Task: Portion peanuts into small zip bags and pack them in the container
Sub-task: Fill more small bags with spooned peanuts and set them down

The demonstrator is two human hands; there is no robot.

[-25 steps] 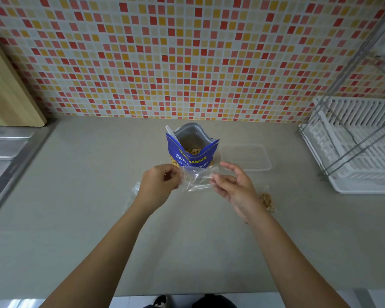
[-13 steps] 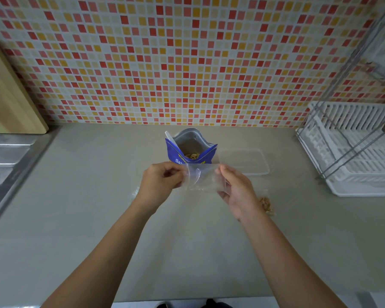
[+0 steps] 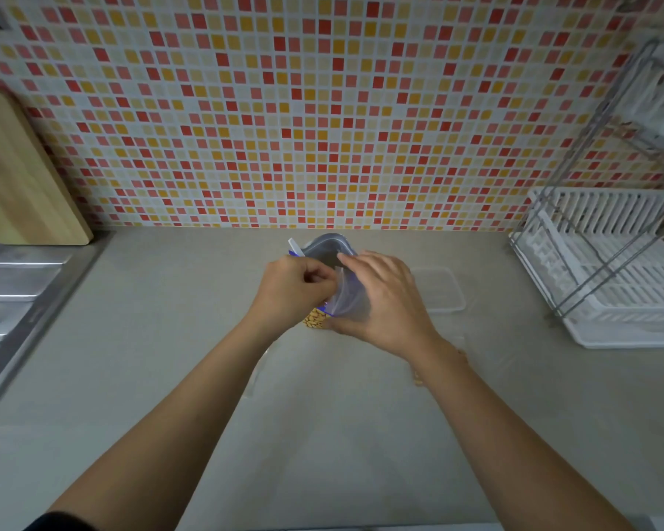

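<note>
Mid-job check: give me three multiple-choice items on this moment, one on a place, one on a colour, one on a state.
1. Where is the clear container?
A. right of the peanut pouch
B. in the sink
C. on the rack

2. Colour of the peanut pouch outside?
A. green
B. blue
C. black

3. The small zip bag is:
A. lying on the counter
B. inside the container
C. held by both hands

Answers: 1 A, it sits on the counter to the pouch's right. 2 B, blue edge shows. 3 C, left hand and right hand grip it.
</note>
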